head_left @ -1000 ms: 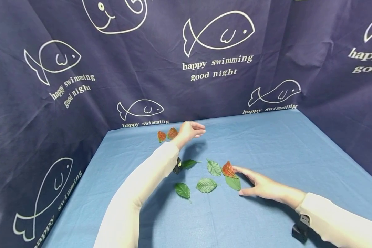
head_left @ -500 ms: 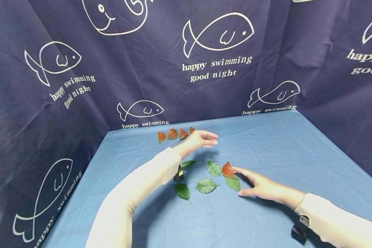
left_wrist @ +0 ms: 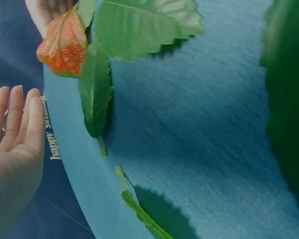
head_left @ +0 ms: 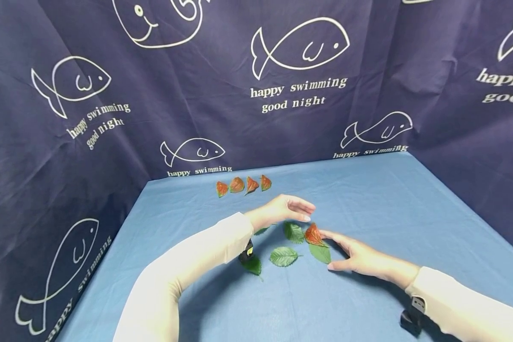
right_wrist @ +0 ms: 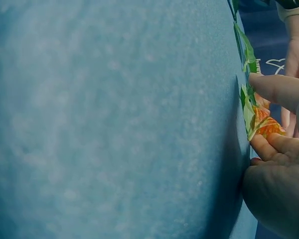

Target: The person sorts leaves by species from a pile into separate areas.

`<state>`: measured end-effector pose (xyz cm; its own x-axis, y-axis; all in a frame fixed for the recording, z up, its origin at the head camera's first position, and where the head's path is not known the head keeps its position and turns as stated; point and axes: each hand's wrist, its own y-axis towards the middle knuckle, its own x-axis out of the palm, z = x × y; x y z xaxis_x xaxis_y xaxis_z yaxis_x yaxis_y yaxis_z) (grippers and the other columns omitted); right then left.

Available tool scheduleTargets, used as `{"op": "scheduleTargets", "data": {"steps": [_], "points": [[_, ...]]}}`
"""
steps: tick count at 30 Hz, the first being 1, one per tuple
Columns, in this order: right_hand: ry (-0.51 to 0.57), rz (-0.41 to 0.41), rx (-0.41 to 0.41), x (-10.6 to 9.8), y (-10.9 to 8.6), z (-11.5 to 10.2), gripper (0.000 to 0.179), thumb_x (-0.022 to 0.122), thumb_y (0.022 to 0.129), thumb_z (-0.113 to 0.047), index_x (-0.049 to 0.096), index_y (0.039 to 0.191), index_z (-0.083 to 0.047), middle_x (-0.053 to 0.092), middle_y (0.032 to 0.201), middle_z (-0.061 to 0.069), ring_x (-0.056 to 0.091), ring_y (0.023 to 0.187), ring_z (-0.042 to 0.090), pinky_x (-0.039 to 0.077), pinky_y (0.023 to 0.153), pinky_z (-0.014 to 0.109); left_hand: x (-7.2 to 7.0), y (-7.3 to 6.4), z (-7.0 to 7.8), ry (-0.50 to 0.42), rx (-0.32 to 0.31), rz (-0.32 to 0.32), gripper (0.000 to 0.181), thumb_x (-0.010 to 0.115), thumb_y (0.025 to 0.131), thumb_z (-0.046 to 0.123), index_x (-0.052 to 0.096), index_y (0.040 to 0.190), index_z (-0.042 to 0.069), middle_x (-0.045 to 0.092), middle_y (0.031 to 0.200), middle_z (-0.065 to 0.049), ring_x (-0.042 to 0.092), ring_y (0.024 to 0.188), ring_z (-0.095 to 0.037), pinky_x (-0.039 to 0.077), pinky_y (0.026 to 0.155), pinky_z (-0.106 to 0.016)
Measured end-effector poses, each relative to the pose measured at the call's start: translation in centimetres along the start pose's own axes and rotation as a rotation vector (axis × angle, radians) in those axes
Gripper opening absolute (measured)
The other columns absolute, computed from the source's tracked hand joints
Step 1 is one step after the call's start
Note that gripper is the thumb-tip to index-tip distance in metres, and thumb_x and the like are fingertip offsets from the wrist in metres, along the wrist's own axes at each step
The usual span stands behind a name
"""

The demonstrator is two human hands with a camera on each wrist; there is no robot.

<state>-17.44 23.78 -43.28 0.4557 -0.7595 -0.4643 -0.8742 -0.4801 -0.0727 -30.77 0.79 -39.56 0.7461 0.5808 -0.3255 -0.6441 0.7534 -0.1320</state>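
My left hand (head_left: 284,209) hovers in the head view over the middle of the table, beside a green serrated leaf (head_left: 293,232). In the left wrist view that hand (left_wrist: 17,134) holds nothing, its fingers relaxed. My right hand (head_left: 359,255) rests low on the table with thumb and fingers spread apart. Its fingertips meet the edge of an orange-red leaf (head_left: 314,234), which overlaps a plain green leaf (head_left: 320,253). Another green leaf (head_left: 284,256) lies flat nearby. A darker one (head_left: 253,266) is partly hidden by the left wrist camera.
Several orange-red leaves, one of them a rounded leaf (head_left: 237,185), form a row at the far left of the blue tablecloth (head_left: 367,199). A dark curtain (head_left: 299,128) with white fish drawings stands behind. Part of another green leaf (head_left: 261,231) shows beneath the left wrist.
My left hand has come away from the red row, moving right and nearer to the right hand. The row's right-hand leaves are now uncovered. My right hand stays where it was.
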Motion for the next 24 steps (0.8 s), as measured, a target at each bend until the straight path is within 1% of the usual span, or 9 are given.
{"op": "scheduleTargets", "data": {"steps": [1, 4, 6, 8, 12, 14, 18, 22, 24], "points": [[-0.003, -0.001, 0.009, 0.0, 0.0, -0.1, 0.081, 0.075, 0.084, -0.025, 0.032, 0.151, -0.010, 0.026, 0.157, 0.021, 0.014, 0.146, 0.041, 0.020, 0.103, 0.004, 0.2, 0.0, -0.1, 0.008, 0.001, -0.010, 0.045, 0.073, 0.087, 0.014, 0.061, 0.130, 0.006, 0.063, 0.129, -0.014, 0.065, 0.107, -0.007, 0.050, 0.096, -0.022], [-0.015, -0.005, 0.016, 0.0, -0.1, -0.3, 0.081, 0.075, 0.085, -0.026, 0.031, 0.151, -0.010, 0.026, 0.157, 0.021, 0.014, 0.146, 0.042, 0.023, 0.115, 0.026, 0.6, 0.1, -0.1, 0.027, -0.003, -0.039, 0.043, 0.073, 0.087, 0.011, 0.063, 0.128, 0.006, 0.064, 0.128, -0.015, 0.067, 0.105, -0.009, 0.051, 0.093, -0.021], [-0.025, -0.001, 0.019, 0.0, -0.2, -0.4, 0.081, 0.075, 0.085, -0.026, 0.031, 0.152, -0.010, 0.025, 0.157, 0.022, 0.014, 0.146, 0.042, 0.022, 0.116, 0.041, 0.9, 0.2, -0.1, 0.041, 0.000, -0.060, 0.041, 0.072, 0.086, 0.008, 0.064, 0.126, 0.005, 0.065, 0.126, -0.015, 0.067, 0.105, -0.010, 0.052, 0.091, -0.021], [-0.036, 0.005, 0.013, 0.0, -0.2, -0.4, 0.082, 0.075, 0.085, -0.026, 0.031, 0.152, -0.009, 0.025, 0.157, 0.023, 0.015, 0.146, 0.043, 0.019, 0.115, 0.051, 1.2, 0.3, -0.1, 0.064, 0.009, -0.079, 0.040, 0.072, 0.086, 0.007, 0.065, 0.125, 0.004, 0.066, 0.124, -0.014, 0.067, 0.105, -0.011, 0.053, 0.090, -0.020], [-0.054, 0.017, 0.002, 0.0, -0.2, -0.2, 0.083, 0.075, 0.084, -0.026, 0.031, 0.151, -0.008, 0.026, 0.156, 0.024, 0.018, 0.145, 0.043, 0.022, 0.116, 0.043, 1.5, 0.5, -0.4, 0.137, 0.024, -0.095, 0.039, 0.074, 0.084, 0.006, 0.067, 0.122, 0.004, 0.069, 0.120, -0.010, 0.066, 0.108, -0.012, 0.052, 0.089, -0.018], [-0.050, 0.016, -0.006, 0.1, -0.3, -0.1, 0.083, 0.075, 0.084, -0.026, 0.031, 0.151, -0.007, 0.027, 0.156, 0.024, 0.018, 0.145, 0.043, 0.024, 0.116, 0.027, 1.5, 0.5, -0.5, 0.175, 0.030, -0.091, 0.038, 0.075, 0.083, 0.007, 0.068, 0.120, 0.006, 0.070, 0.119, -0.008, 0.065, 0.110, -0.013, 0.052, 0.090, -0.017], [-0.012, 0.010, -0.022, 0.1, -0.2, 0.1, 0.081, 0.076, 0.084, -0.024, 0.032, 0.151, -0.009, 0.028, 0.156, 0.022, 0.016, 0.145, 0.042, 0.020, 0.102, 0.002, 1.6, 0.7, -0.6, 0.228, 0.029, -0.092, 0.040, 0.076, 0.083, 0.007, 0.068, 0.122, 0.009, 0.068, 0.123, -0.005, 0.063, 0.116, -0.013, 0.050, 0.093, -0.016], [0.005, 0.009, -0.014, 0.2, 0.0, 0.2, 0.080, 0.076, 0.083, -0.024, 0.034, 0.150, -0.014, 0.028, 0.157, 0.019, 0.015, 0.145, 0.039, 0.017, 0.098, -0.001, 1.9, 0.9, -0.7, 0.231, 0.026, -0.104, 0.040, 0.074, 0.084, 0.004, 0.067, 0.123, 0.008, 0.067, 0.125, -0.006, 0.062, 0.116, -0.014, 0.050, 0.093, -0.016], [-0.012, 0.014, -0.002, 0.2, -0.1, 0.2, 0.081, 0.076, 0.083, -0.025, 0.034, 0.151, -0.015, 0.028, 0.157, 0.020, 0.016, 0.145, 0.039, 0.020, 0.105, 0.005, 2.1, 1.1, -0.7, 0.228, 0.023, -0.105, 0.036, 0.073, 0.084, 0.003, 0.069, 0.120, 0.007, 0.068, 0.122, -0.008, 0.064, 0.114, -0.015, 0.052, 0.090, -0.016]]}}
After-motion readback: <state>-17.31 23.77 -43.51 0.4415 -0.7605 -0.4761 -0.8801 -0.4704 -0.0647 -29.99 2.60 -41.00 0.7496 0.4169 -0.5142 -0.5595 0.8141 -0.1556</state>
